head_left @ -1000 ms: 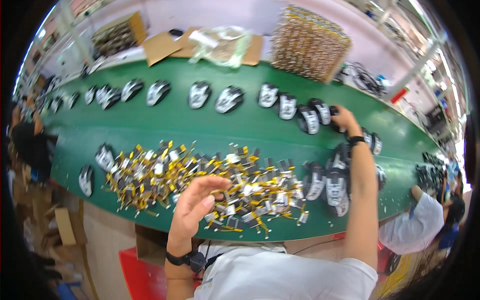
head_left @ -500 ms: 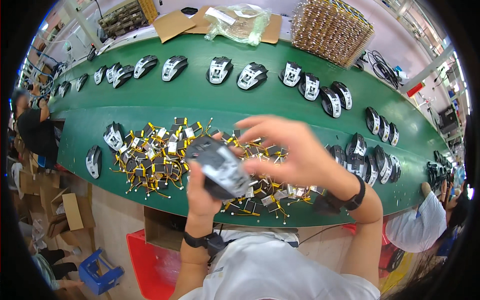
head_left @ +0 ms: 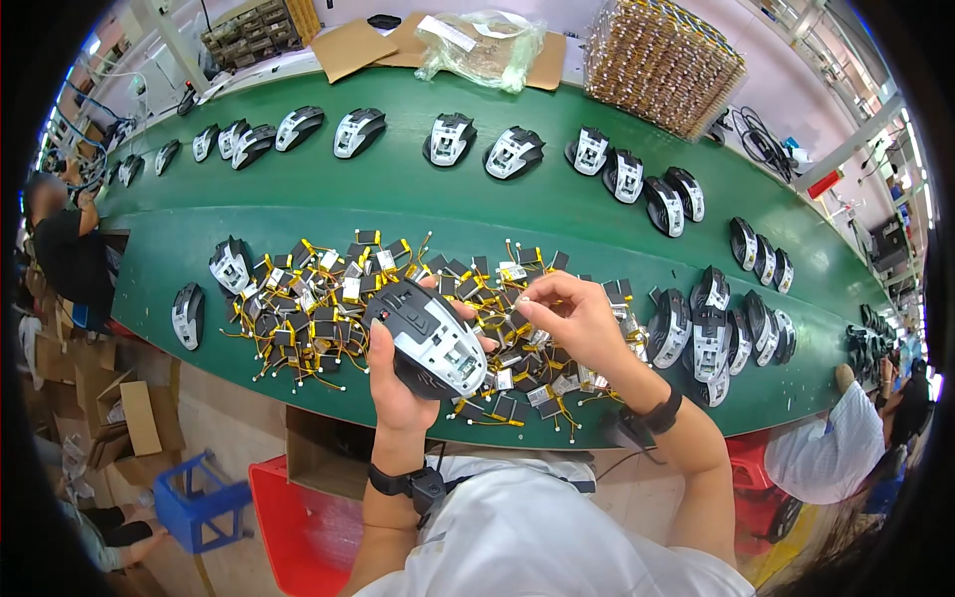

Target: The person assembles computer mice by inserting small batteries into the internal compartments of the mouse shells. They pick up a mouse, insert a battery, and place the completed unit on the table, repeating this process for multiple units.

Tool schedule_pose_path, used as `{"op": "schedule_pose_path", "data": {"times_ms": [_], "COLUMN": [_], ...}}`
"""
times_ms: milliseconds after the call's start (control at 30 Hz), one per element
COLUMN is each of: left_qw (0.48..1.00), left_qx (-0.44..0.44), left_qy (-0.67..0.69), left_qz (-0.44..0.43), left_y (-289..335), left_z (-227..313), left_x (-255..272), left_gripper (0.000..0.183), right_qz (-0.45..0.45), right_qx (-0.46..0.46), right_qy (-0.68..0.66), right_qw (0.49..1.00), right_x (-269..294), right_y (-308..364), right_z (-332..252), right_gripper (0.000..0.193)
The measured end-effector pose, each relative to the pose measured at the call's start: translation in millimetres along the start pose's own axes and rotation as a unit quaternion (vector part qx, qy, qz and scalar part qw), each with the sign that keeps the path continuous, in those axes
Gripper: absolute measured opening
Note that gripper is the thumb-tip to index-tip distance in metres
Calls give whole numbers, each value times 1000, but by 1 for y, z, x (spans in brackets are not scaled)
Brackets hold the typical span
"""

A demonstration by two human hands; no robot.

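My left hand (head_left: pixel 400 393) grips a black and grey computer mouse (head_left: pixel 434 336) over the table, its opened top facing up. Small parts show through the cut-out in the grey inner shell. To the right of that mouse, my right hand (head_left: pixel 579 316) has thumb and forefinger pinched together. A tiny pale spot shows at those fingertips, too small to name. Beneath both hands spreads a pile of small flat battery packs (head_left: pixel 298 316), black and silver with yellow tape, thin wires and white plugs. Part of the pile is hidden by my hands and the mouse.
More opened mice (head_left: pixel 451 138) stand in a row along the far side of the green table (head_left: pixel 328 189). Several others (head_left: pixel 710 338) cluster at right, and two lie at left. Behind are cardboard and a clear bag (head_left: pixel 477 45). A blue stool (head_left: pixel 202 505) stands on the floor.
My right hand has drawn back from the mouse, right and down, its fingers going from spread to pinched. The mouse in my left hand has turned slightly and shows its top more fully.
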State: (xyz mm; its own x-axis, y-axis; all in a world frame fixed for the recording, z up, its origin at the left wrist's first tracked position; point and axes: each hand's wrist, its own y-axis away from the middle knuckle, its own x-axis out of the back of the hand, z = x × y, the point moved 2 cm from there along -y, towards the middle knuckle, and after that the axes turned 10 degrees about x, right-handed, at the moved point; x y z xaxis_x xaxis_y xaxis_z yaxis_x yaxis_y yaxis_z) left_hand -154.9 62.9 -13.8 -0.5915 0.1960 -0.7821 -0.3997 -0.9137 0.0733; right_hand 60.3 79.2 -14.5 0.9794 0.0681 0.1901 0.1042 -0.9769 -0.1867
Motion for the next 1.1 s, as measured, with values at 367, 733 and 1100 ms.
{"op": "schedule_pose_path", "data": {"times_ms": [367, 733, 1100], "left_qw": [998, 994, 993], "left_qx": [27, 102, 117], "left_qy": [24, 21, 3], "left_qz": [-56, 17, -8], "left_y": [-8, -6, -5], "left_z": [-13, -25, -32], "left_x": [-16, -34, -33], "left_gripper": [72, 76, 76], "right_qz": [-61, -122, -151], "right_qx": [197, 351, 348], "right_qy": [122, 318, 337], "right_qw": [971, 872, 862], "right_x": [2, -2, 6], "right_y": [37, 50, 49], "right_z": [-76, -86, -96], "right_gripper": [16, 24, 22]}}
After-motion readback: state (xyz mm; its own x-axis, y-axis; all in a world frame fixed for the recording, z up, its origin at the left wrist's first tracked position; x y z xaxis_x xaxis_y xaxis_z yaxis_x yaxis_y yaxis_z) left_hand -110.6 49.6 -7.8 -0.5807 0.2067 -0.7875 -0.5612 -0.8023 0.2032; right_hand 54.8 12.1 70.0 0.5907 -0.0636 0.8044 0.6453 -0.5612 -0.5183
